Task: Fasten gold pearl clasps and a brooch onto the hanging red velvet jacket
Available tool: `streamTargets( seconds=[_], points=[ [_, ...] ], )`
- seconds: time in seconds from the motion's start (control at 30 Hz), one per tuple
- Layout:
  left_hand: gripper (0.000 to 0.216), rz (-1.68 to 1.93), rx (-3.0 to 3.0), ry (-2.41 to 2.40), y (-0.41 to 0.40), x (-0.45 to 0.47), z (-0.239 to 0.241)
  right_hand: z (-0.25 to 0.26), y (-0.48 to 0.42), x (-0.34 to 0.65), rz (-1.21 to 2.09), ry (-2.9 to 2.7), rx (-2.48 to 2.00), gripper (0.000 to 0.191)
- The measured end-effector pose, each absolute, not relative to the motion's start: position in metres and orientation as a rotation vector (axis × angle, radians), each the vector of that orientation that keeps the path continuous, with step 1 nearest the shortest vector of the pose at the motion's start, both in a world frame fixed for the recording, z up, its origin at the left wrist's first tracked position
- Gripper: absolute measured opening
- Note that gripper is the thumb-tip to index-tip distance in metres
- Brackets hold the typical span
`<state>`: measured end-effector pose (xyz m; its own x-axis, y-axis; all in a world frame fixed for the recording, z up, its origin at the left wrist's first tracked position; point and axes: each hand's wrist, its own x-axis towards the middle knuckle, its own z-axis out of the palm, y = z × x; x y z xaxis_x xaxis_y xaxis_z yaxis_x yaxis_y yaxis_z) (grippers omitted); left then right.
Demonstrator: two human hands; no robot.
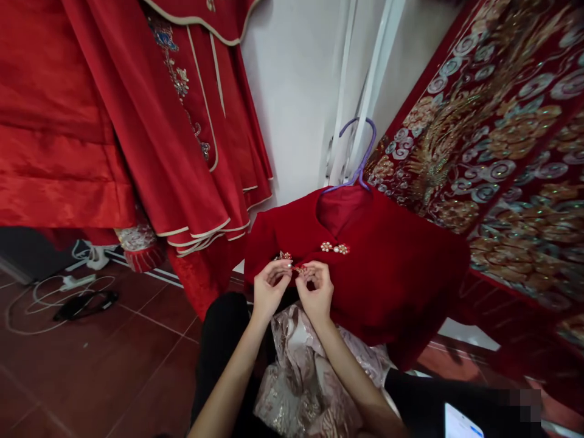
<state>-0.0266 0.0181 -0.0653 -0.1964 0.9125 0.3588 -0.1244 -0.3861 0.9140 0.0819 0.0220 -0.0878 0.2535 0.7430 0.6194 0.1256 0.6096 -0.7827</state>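
Note:
A red velvet jacket (392, 267) hangs in front of me on a purple hanger (364, 164). A beaded frog fastener (335, 248) with gold flowers and a pearl sits on its chest, below the neckline. At the jacket's lower front, my left hand (270, 286) pinches the pearl half of a second frog fastener (285, 256), thumb against fingertips. Close beside it, my right hand (317, 289) pinches the other, red and beaded half. The two halves are near each other; the fingers partly hide whether they are joined.
Red garments with cream edging (182, 121) hang at left, and a heavily embroidered red garment (493, 146) at right. A shiny patterned cloth (296, 365) lies on my lap. A phone (460, 423) is at lower right. Cables (86, 301) lie on the tiled floor (137, 347).

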Motion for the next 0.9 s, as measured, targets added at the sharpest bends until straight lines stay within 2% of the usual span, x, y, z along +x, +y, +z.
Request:
streamTargets(
  seconds=[0.17,0.37,0.6,0.8,0.9],
  points=[
    [0.020,1.568,1.344,0.939,0.023,-0.041,-0.060,-0.086,0.020,0.074,0.454,-1.238,-0.915,0.014],
    [0.024,1.437,1.377,0.807,0.031,-0.048,-0.056,-0.080,0.022,0.069,0.560,-1.242,-0.882,0.014],
    [0.020,1.563,1.222,0.828,0.036,-0.030,-0.070,-0.076,0.022,0.069,0.870,-1.005,-0.759,0.029],
    [0.020,1.578,1.175,0.826,0.032,-0.016,-0.075,-0.083,0.017,0.068,0.824,-0.901,-0.899,0.034],
    [0.021,1.587,1.193,0.824,0.028,-0.014,-0.074,-0.085,0.013,0.073,0.676,-0.953,-0.969,0.031]
  ],
)
